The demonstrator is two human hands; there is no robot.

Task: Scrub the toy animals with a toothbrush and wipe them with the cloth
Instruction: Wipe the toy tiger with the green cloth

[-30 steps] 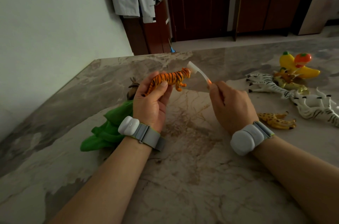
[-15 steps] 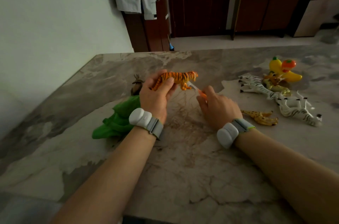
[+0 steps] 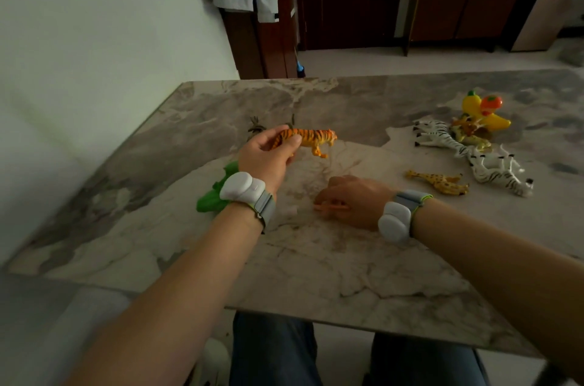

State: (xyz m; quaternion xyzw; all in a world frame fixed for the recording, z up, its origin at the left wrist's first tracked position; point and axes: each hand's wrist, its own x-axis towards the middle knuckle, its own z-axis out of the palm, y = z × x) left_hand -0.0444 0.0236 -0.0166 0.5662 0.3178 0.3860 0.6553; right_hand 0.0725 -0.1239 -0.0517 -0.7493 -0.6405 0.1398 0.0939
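Observation:
My left hand (image 3: pixel 268 158) grips an orange striped toy tiger (image 3: pixel 311 139) by its hind end and holds it level above the marble table (image 3: pixel 316 275), head to the right. My right hand (image 3: pixel 354 199) is low on the table in front of me, fingers curled round the orange handle of the toothbrush (image 3: pixel 328 207), whose white head (image 3: pixel 292 211) lies on the tabletop to the left. A green cloth (image 3: pixel 211 199) is bunched on the table, partly hidden behind my left wrist.
Several toy animals lie at the right: a yellow giraffe (image 3: pixel 439 181), white striped zebras (image 3: pixel 439 137) and a white tiger (image 3: pixel 496 172), plus yellow and orange toy fruit (image 3: pixel 482 110). A dark toy (image 3: pixel 256 128) stands behind my left hand. A wall runs along the left.
My right hand has pulled the toothbrush away from the tiger's head and lowered it to the table. My left hand keeps the tiger raised. The view has tilted down and back.

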